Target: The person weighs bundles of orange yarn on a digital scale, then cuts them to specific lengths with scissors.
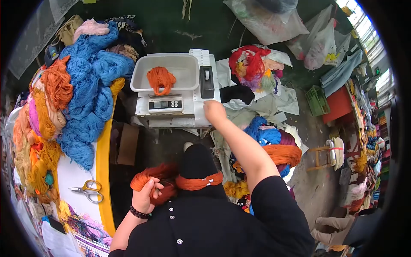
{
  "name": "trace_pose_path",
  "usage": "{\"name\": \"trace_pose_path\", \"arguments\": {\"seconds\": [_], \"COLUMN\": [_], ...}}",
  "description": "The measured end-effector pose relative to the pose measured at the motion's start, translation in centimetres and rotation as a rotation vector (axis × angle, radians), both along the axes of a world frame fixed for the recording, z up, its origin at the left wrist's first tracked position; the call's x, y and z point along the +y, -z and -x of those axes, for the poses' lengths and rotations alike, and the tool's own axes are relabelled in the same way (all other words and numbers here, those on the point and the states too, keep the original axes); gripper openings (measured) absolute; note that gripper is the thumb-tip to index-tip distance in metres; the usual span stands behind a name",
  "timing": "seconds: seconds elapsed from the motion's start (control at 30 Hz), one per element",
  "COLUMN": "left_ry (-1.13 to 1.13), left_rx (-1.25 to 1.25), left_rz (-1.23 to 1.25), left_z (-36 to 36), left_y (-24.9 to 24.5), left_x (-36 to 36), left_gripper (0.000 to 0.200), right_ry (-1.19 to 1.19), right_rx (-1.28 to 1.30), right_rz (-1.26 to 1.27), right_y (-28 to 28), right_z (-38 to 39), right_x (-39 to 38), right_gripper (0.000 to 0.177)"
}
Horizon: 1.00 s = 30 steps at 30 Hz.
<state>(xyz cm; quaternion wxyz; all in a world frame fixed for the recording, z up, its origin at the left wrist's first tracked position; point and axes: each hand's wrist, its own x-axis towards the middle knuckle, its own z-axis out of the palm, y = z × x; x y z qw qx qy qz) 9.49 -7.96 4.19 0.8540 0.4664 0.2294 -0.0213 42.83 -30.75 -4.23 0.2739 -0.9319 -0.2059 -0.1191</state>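
Observation:
My left hand (144, 198) is closed on a hank of rust-red yarn (160, 173), which hangs loosely by my lap. Across my thigh lies a second rust-orange hank (199, 182) with small white tags on it. My right hand (215, 112) reaches forward, its fingers curled at the edge of a white paper (199, 113); anything inside them is hidden. Just beyond it sits a black holder with a white roll (207, 81). To its left, a digital scale (166, 104) stands below a white plastic tub (184, 68), with an orange yarn bundle (160, 80) inside.
Blue yarn (87, 85) and other colours are heaped on the left table, where scissors (89, 189) lie near its yellow edge (103, 150). More yarn (280, 152) is piled to my right. A wooden stool (321, 157) stands farther right, near another person (338, 229).

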Motion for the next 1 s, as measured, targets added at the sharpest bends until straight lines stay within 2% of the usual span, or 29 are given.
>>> {"name": "trace_pose_path", "arguments": {"seconds": [0.07, 0.2, 0.37, 0.47, 0.53, 0.77, 0.83, 1.0], "left_ry": [0.003, -0.029, -0.049, -0.055, -0.06, -0.079, -0.078, -0.104], "left_rx": [0.02, 0.081, 0.108, 0.116, 0.117, 0.135, 0.134, 0.151], "left_rz": [0.019, -0.008, 0.029, 0.032, 0.029, 0.046, 0.047, 0.062], "left_z": [-0.4, -1.1, -1.9, -2.1, -2.0, -2.2, -2.3, -1.9], "left_y": [0.2, 0.4, 0.7, 0.8, 0.9, 1.4, 1.4, 1.4], "left_x": [0.2, 0.5, 0.8, 1.0, 1.1, 1.4, 1.5, 1.8], "left_gripper": [0.017, 0.016, 0.015, 0.014, 0.014, 0.014, 0.014, 0.014], "right_ry": [-0.008, -0.018, 0.064, 0.009, -0.115, -0.117, -0.159, -0.179], "right_rx": [0.057, -0.008, 0.007, -0.031, -0.102, -0.14, -0.218, -0.2], "right_rz": [0.205, 0.152, 0.297, 0.316, 0.321, 0.406, 0.442, 0.34], "right_y": [2.1, 2.4, 1.2, 0.6, 1.1, 2.1, 2.3, 2.0], "right_z": [-3.0, -4.2, -4.4, -4.5, -5.3, -6.5, -6.6, -6.2], "right_x": [-0.4, -0.5, 0.9, 1.6, 2.1, 3.1, 3.1, 2.9], "right_gripper": [0.011, 0.007, 0.013, 0.013, 0.01, 0.007, 0.007, 0.006]}}
